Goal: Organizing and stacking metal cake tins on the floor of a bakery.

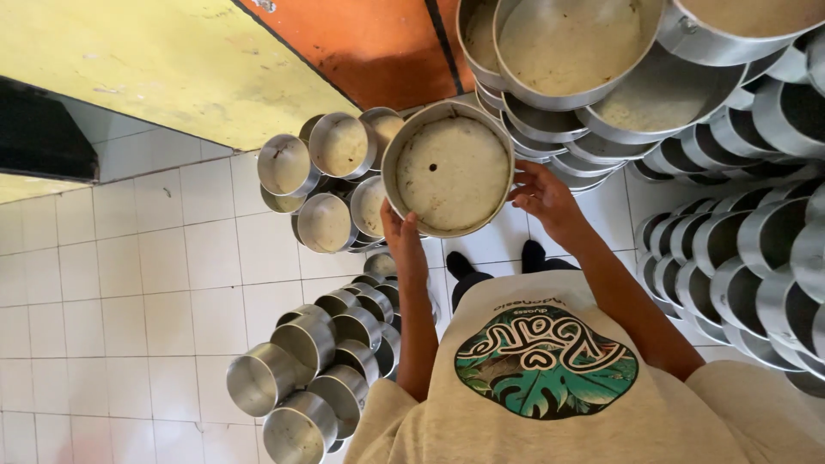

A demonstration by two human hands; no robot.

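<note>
Both hands grip one round aluminium pan [451,172] by its rim. The left hand [400,232] is closed on the near edge, and the right hand [543,199] has its fingers curled over the far side. The pan is held up in front of the person's chest, above the floor, with its open side facing the camera. Its inside is dull and whitish, with a small dark hole off centre.

The step in hand looks like lifting or checking a single pan held between the stacks. Moving it in any direction calls for a steady two-handed hold and a level rim, because there is metalware close on every side.

Just beyond the pan, to the upper right, is a leaning pile of larger pans [601,51]. A cluster of small pots [331,172] lies just to its left, with more pots [301,378] lower down and nested rows [756,258] along the right. Below is a white tiled floor [129,283], with dark shoes [460,262] on it.
</note>
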